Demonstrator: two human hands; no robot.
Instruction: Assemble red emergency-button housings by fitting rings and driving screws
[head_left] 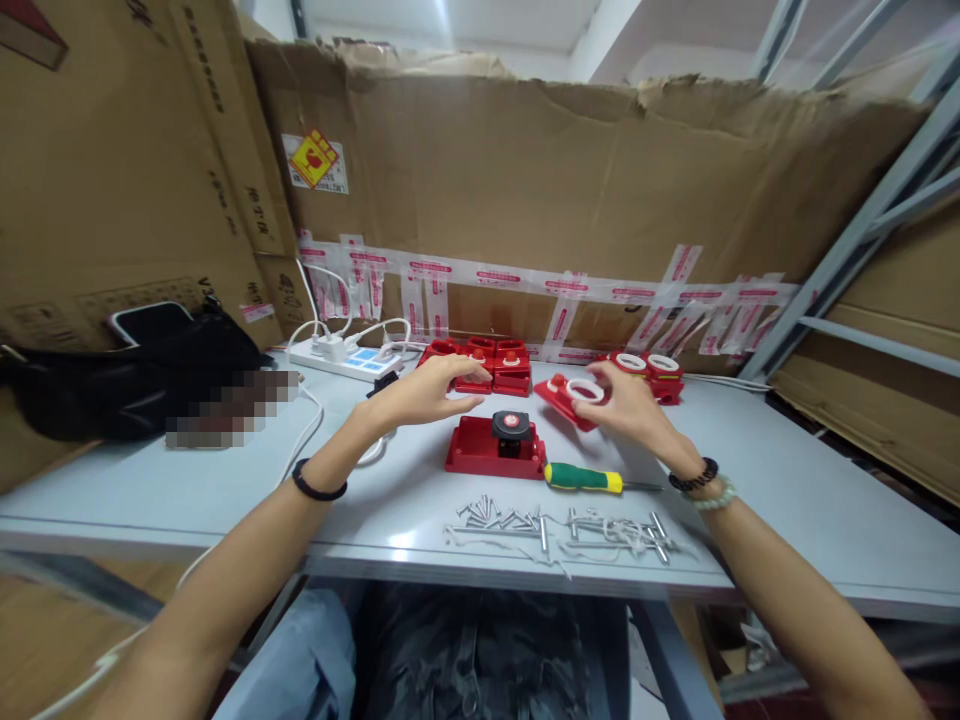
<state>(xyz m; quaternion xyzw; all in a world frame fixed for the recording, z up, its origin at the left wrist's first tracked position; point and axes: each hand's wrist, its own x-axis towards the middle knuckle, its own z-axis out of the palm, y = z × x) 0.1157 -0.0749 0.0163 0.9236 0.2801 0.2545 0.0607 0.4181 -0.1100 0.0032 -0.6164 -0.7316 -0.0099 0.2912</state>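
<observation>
My right hand grips a red cover plate with a white ring, tilted above the table. My left hand hovers with fingers apart and holds nothing. Between and below the hands lies an open red box base, a black knob-like part standing at its right end. Beside it rests a green and yellow screwdriver, shaft to the right. Nearer the front edge are a pile of screws and several metal rods with white string.
Red housings stand at the back middle, and more with white rings at the back right. A white power strip with cables sits behind my left hand. A black bag lies far left. Cardboard walls the back.
</observation>
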